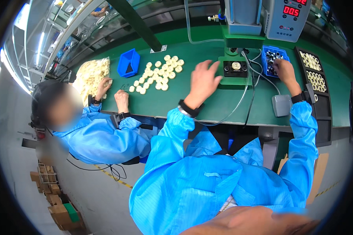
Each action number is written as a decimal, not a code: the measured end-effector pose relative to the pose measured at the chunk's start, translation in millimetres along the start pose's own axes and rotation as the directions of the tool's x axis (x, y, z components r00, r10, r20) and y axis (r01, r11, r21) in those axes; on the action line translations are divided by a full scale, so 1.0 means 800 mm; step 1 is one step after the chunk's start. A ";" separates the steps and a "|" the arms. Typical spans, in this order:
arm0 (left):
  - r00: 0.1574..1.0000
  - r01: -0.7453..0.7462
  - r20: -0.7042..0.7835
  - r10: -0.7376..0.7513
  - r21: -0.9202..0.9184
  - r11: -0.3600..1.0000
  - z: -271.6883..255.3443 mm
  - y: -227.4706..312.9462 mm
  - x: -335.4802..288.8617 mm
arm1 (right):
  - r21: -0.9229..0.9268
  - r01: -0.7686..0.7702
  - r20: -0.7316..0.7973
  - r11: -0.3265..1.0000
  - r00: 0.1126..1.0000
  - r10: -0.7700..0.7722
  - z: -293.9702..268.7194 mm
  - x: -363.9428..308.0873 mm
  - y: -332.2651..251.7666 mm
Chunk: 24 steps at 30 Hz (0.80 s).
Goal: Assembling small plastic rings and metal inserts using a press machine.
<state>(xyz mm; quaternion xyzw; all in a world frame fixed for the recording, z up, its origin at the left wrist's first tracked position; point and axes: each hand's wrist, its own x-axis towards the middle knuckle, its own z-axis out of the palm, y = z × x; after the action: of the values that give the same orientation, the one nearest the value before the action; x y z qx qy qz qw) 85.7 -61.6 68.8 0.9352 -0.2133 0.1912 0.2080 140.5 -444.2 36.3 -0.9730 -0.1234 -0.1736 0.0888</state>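
Note:
My left hand (203, 83) hovers over the green table, just left of a small press, its fingers apart and nothing in them. On the black fixture (229, 69) of the press lies one cream, round, ribbed plastic piece (236, 66). My right hand (285, 71) reaches to a blue bin (267, 73) of small dark and silvery parts (271, 57). Its fingers are bent together at the parts; what they pinch, if anything, is hidden. Left of my left hand, many loose cream round pieces (159, 73) are spread over the table.
A black compartment tray (322, 100) with rows of cream pieces stands at the right. Cables and a grey foot-pedal-like box (281, 105) lie near my right wrist. At left, a co-worker (102, 137) handles pieces beside a filled plastic bag (91, 76) and a blue bin (128, 63).

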 end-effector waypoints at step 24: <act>0.976 0.086 0.154 -0.153 0.372 0.924 -0.019 -0.055 -0.127 | 0.999 0.015 -0.026 0.048 0.973 0.229 -0.011 0.035 -0.221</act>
<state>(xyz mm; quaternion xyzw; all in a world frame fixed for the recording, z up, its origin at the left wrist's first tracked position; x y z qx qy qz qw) 17.8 14.4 23.0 0.9822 -0.1346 0.1286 0.0230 115.2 -272.0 77.4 -0.6318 -0.1277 -0.1200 0.7551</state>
